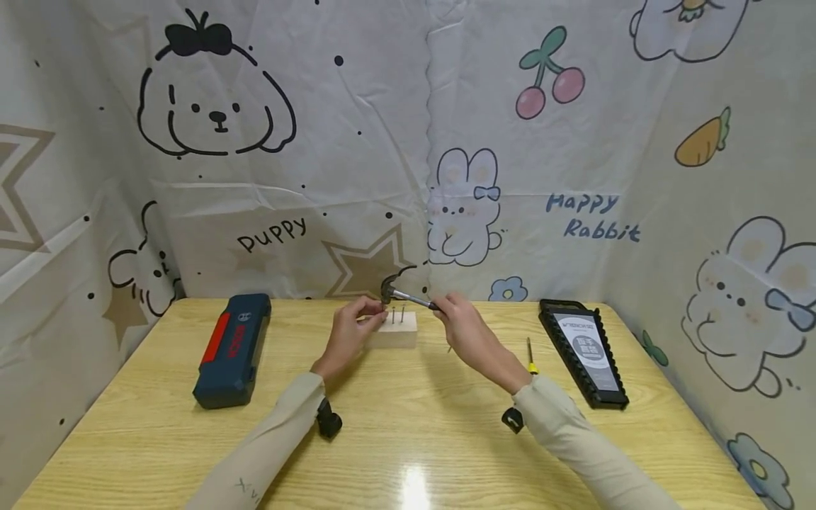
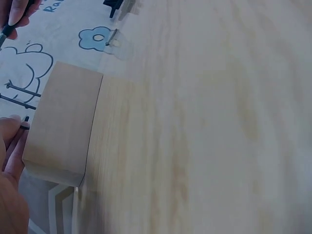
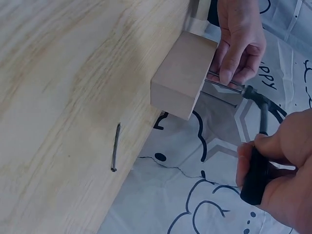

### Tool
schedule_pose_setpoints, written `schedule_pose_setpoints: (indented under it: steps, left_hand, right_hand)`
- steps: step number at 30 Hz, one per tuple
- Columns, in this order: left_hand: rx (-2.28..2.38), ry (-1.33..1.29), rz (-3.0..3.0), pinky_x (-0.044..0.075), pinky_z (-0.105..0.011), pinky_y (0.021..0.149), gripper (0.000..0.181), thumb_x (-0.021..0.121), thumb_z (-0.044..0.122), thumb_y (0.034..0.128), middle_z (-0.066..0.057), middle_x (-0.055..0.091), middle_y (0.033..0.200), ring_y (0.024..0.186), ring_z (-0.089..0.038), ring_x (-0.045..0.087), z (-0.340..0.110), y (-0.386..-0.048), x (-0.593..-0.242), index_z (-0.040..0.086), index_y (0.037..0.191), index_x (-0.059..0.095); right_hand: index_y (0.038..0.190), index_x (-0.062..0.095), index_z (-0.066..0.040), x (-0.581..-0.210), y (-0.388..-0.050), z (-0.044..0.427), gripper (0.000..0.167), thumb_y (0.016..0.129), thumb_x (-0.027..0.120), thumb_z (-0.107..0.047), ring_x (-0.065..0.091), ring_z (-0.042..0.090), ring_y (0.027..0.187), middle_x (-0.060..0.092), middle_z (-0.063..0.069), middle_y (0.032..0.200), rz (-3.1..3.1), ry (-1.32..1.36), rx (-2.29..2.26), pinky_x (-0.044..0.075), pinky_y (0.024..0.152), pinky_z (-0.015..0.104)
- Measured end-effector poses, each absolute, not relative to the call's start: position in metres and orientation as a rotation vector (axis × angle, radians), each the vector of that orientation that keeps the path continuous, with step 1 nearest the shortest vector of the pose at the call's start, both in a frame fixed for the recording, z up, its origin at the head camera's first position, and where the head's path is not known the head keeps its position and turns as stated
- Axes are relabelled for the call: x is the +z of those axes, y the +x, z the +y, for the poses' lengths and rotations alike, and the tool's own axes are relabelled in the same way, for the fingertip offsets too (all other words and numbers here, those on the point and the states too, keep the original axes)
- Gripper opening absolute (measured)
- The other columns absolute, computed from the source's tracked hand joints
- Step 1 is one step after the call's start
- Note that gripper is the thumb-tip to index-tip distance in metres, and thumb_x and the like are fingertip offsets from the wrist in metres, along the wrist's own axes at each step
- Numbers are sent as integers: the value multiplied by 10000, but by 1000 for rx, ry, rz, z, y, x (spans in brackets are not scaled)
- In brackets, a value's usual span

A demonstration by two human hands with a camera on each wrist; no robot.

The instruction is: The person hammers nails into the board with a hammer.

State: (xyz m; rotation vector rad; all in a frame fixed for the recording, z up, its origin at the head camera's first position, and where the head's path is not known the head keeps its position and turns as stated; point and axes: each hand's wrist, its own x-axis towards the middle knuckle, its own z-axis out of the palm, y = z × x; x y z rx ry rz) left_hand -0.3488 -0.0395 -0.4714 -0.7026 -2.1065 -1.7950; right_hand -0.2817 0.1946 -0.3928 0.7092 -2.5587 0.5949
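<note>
1. Head view: the block (image 1: 397, 338) sits on the table (image 1: 382, 418), ahead of both arms. At its left end the left hand (image 1: 350, 327) pinches a nail (image 1: 384, 307), seemingly to steady it upright. Two other nails (image 1: 402, 314) stand in the block unaided, so they are probably set in the wood.

2. Head view: the right hand (image 1: 474, 338), apart from the left, has its fingers wrapped round the hammer (image 1: 411, 297) by the handle, leaving the head free just above the pinched nail.

3. Head view: the blue case (image 1: 234, 350) lies to the left, the black rack (image 1: 586, 354) and screwdriver (image 1: 530, 358) to the right, perhaps out of the arms' way.

4. Left wrist view: the block rests flat, likely for firm backing. The left fingertips are close to its nailed face; how deep the pinched nail sits cannot be told.

5. Right wrist view: a loose nail (image 3: 116, 147) lies on the table, apart from the block. The fist encloses the hammer's black grip, presumably for control; whether its head touches a nail is unclear.
</note>
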Motion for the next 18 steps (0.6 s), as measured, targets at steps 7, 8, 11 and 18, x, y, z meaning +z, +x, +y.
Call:
schedule_pose_setpoints:
  steps: [7,8,11,18]
  left_hand:
    - [-1780,-707,-2130,611,-292,906,118,751,-66,922,-241,736,1052,1031,-396,741,-41,-349,-472,-70,1029,702]
    - [-1784,-709,-2128,609,-279,904,112,751,-68,922,-239,737,1049,1029,-395,742,-41,-349,-472,-70,1023,702]
    - [-1783,-716,-2123,609,-265,896,100,750,-72,923,-238,741,1039,1020,-394,745,-42,-349,-472,-66,1010,701]
    - [-1768,-726,-2127,613,-276,890,103,751,-50,931,-225,744,1042,1013,-386,744,-42,-350,-471,-70,1020,702]
  right_hand:
    - [1084,706,40,-396,-280,194,126,1047,589,12,538,162,733,614,129,923,-2554,688,616,495,597,293]
    - [1092,708,40,-396,-280,194,133,1050,585,11,545,163,735,617,128,930,-2554,684,625,501,597,295]
    - [1126,708,37,-396,-279,194,152,1057,576,6,568,169,753,621,129,951,-2567,683,634,517,611,300]
    - [1175,708,46,-383,-279,193,175,1049,595,3,605,187,778,645,138,993,-2468,708,659,537,627,318]
